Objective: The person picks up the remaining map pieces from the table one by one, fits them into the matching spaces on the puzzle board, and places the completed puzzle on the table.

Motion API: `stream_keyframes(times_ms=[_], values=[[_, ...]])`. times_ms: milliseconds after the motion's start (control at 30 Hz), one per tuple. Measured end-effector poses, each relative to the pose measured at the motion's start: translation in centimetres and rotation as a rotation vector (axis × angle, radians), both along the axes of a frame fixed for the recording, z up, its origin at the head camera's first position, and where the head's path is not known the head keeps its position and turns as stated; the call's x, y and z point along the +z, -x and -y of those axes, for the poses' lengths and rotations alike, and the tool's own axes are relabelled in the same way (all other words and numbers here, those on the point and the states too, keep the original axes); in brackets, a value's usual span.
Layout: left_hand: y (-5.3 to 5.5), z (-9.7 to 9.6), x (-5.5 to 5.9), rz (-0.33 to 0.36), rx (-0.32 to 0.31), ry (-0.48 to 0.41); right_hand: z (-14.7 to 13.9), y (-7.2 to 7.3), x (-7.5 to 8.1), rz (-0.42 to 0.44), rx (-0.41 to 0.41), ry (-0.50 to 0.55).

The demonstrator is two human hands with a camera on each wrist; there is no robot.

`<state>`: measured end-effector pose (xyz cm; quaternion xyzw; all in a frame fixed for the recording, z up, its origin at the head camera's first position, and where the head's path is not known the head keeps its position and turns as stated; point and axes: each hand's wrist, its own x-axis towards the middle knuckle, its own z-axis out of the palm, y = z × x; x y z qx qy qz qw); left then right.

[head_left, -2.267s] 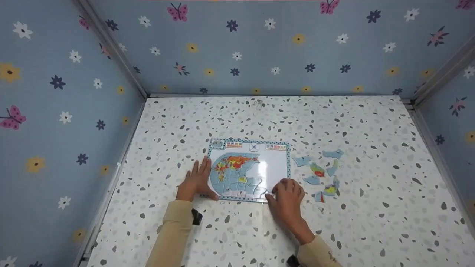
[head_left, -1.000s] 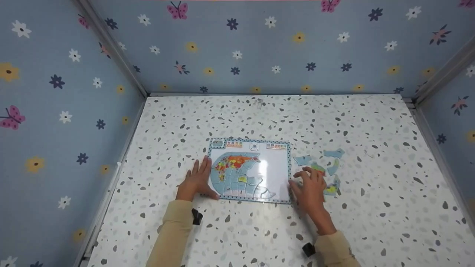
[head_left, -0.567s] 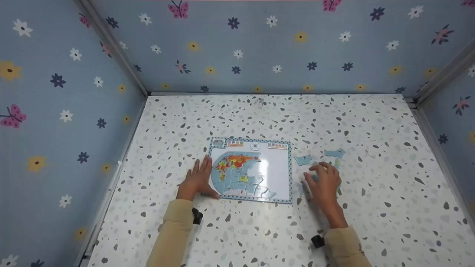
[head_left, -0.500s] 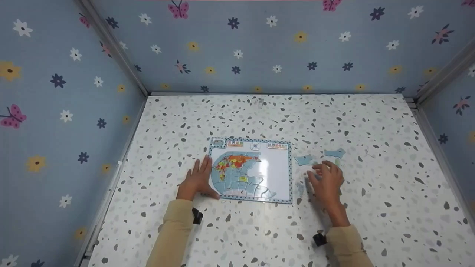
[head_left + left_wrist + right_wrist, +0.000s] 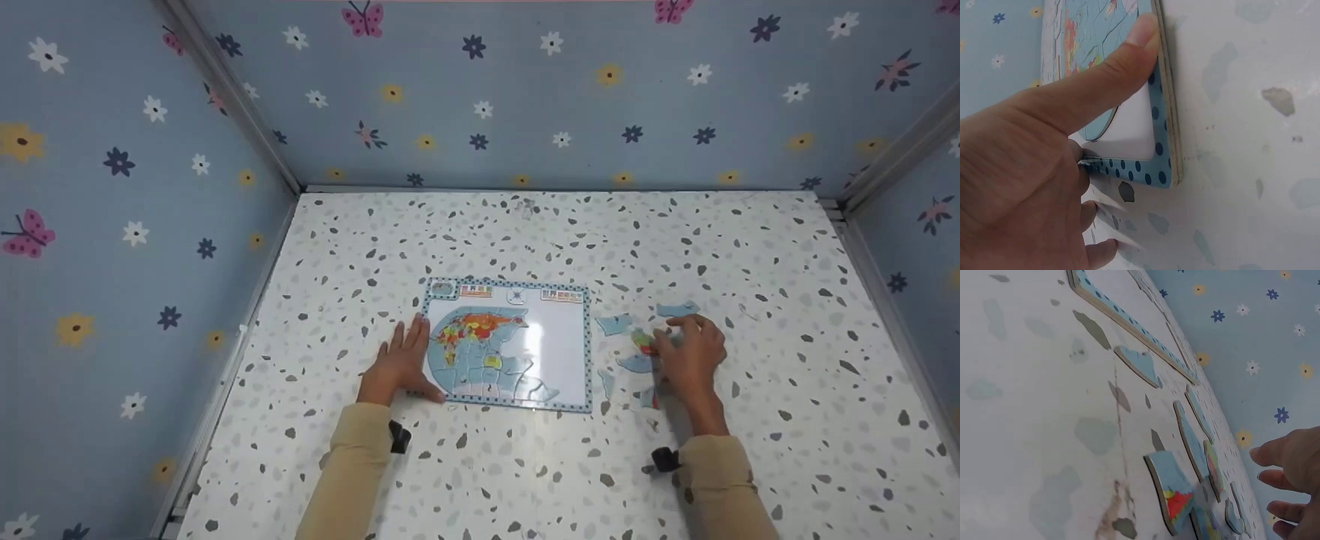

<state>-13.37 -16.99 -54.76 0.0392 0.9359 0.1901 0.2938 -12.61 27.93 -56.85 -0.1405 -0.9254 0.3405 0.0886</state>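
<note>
My left hand is spread, my right hand loose

My left fingers fan along the puzzle board's edge, thumb on its near edge; my right fingers bend loosely with nothing visibly pinched, and whether they touch a piece I cannot tell.

Beneath both hands is the speckled tabletop. The world-map puzzle board lies flat between them; light left-hand pressure should stop it sliding. Its joined map section sits beside my left hand, so matching should work outward from there.

Loose pieces surround my right fingertips: a blue strip piece beyond, a green-and-red piece just left. I'd best lift one by its edges, turn it to match, then press flat.
</note>
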Motion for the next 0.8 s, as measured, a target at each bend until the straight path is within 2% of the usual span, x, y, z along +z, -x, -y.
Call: stream_keyframes(times_ms=[333,667,800], values=[[-0.1,0.0,0.0,-0.002,-0.011,0.012,-2.5,2.0,0.0,0.109,-0.057,-0.049],[0.0,-0.1,0.1,-0.005,-0.015,0.023,-3.8,3.9,-0.2,0.236,-0.056,-0.110],[0.0,-0.1,0.1,-0.003,-0.010,0.022,-3.9,4.4,-0.2,0.254,-0.060,-0.123]])
